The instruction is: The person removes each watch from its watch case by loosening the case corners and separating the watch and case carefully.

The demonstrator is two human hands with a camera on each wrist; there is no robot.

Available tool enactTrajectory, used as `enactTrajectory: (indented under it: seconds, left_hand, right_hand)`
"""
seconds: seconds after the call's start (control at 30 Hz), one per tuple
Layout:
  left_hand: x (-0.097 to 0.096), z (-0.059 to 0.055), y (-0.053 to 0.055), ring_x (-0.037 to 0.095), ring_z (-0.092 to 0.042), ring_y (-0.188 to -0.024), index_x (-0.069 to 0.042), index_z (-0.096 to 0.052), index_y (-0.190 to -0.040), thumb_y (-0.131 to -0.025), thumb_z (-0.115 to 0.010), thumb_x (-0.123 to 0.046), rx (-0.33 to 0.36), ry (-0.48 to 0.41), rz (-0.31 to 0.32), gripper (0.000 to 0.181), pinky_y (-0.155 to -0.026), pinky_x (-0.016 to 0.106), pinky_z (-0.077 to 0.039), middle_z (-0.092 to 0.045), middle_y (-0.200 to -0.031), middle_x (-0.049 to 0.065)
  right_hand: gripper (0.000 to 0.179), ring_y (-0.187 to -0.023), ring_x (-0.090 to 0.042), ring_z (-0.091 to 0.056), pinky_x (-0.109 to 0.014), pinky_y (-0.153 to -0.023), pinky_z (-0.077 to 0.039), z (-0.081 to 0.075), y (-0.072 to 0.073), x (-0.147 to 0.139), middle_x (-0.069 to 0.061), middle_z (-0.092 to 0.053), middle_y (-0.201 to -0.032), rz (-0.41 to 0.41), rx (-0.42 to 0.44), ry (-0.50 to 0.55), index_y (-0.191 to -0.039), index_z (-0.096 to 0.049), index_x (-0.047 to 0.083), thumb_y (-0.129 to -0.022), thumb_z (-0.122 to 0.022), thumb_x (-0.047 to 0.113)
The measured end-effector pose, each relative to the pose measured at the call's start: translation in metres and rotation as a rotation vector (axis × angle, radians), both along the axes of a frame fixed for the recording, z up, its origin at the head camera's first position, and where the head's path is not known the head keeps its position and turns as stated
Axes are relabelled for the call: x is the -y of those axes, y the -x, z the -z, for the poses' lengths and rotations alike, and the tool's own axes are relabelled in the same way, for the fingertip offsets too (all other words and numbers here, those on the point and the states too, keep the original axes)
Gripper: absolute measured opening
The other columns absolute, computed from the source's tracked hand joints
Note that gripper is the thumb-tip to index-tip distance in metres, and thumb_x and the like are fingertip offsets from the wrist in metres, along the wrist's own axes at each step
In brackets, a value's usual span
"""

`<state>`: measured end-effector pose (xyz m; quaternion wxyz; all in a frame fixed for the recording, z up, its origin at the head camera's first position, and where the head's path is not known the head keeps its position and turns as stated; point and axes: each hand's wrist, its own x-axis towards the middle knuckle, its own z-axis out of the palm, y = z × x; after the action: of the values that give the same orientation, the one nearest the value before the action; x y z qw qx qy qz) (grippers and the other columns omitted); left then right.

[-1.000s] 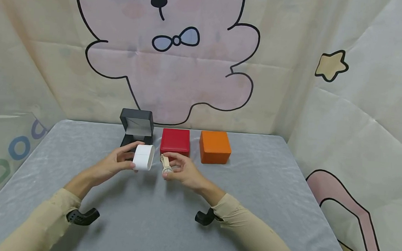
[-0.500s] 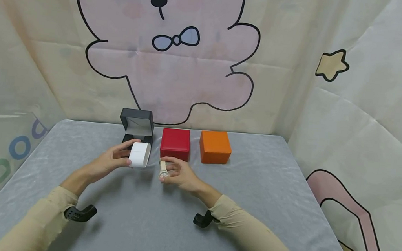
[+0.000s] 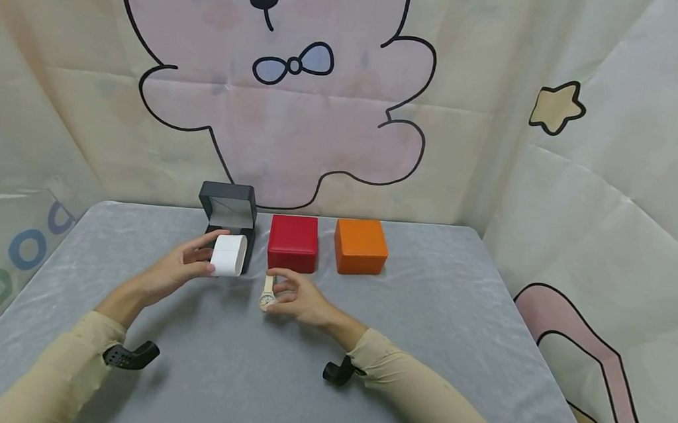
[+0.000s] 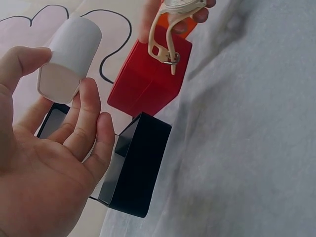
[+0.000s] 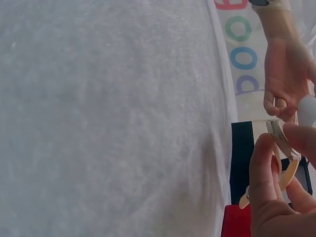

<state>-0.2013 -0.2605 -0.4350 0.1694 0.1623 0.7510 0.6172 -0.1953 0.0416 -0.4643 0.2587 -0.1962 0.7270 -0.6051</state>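
Left hand [image 3: 174,270] has moved leftward, fingers pinching the white cushion [image 3: 228,256], which partly hides the black watch box [image 3: 227,208]; right hand [image 3: 306,303] pinches the cream wristwatch [image 3: 267,301].

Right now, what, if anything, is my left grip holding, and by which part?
Your left grip holds a white rounded block, pinched near one end.

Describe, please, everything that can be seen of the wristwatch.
The wristwatch has a round, pale dial and a smooth cream strap, leather-like or rubbery, with a metal buckle. The strap's halves curve toward each other; whether the buckle is fastened, I cannot tell. The right hand pinches the wristwatch above the table, before the red box, dial facing the head camera.
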Motion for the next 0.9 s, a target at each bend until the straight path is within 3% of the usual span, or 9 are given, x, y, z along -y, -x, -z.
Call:
enactTrajectory:
  seconds: [0.2,0.5,0.67,0.9]
  left_hand:
    - [0.003,0.001,0.001,0.004,-0.058,-0.116,-0.018,-0.024,-0.161,-0.1,-0.06,-0.011,-0.01,-0.011,0.008,0.071,-0.093,0.024,-0.053,-0.049,-0.138,-0.006]
    - [0.004,0.002,0.001,0.002,-0.059,-0.114,-0.012,-0.02,-0.162,-0.101,-0.059,-0.011,-0.008,-0.009,0.008,0.073,-0.094,0.025,-0.053,-0.053,-0.134,-0.01]
    - [0.006,0.002,0.002,0.003,-0.058,-0.114,-0.016,-0.021,-0.162,-0.101,-0.06,-0.014,0.014,0.017,-0.013,0.073,-0.096,0.029,-0.053,-0.048,-0.14,-0.004]
    - [0.009,0.003,0.003,0.002,-0.057,-0.115,-0.02,-0.021,-0.163,-0.101,-0.061,-0.016,0.031,0.027,-0.035,0.074,-0.095,0.026,-0.053,-0.038,-0.149,0.005]
  right_hand:
    - [0.069,-0.084,-0.012,-0.07,-0.022,-0.079,-0.058,0.007,0.0,0.006,-0.02,-0.064,-0.116,-0.043,-0.008,0.0,-0.148,-0.045,0.004,-0.086,-0.073,-0.007]
    - [0.071,-0.079,-0.01,-0.067,-0.019,-0.076,-0.056,0.012,-0.004,0.013,-0.01,-0.063,-0.106,-0.097,-0.005,-0.013,-0.147,-0.046,0.004,-0.083,-0.073,-0.012]
    - [0.068,-0.076,-0.009,-0.066,-0.019,-0.072,-0.055,0.013,-0.006,0.015,-0.01,-0.063,-0.103,-0.099,0.011,-0.018,-0.144,-0.047,0.002,-0.083,-0.073,-0.013]
    - [0.067,-0.077,-0.009,-0.065,-0.018,-0.072,-0.055,0.013,-0.006,0.016,-0.006,-0.062,-0.1,-0.093,0.024,-0.033,-0.142,-0.048,0.002,-0.082,-0.073,-0.014]
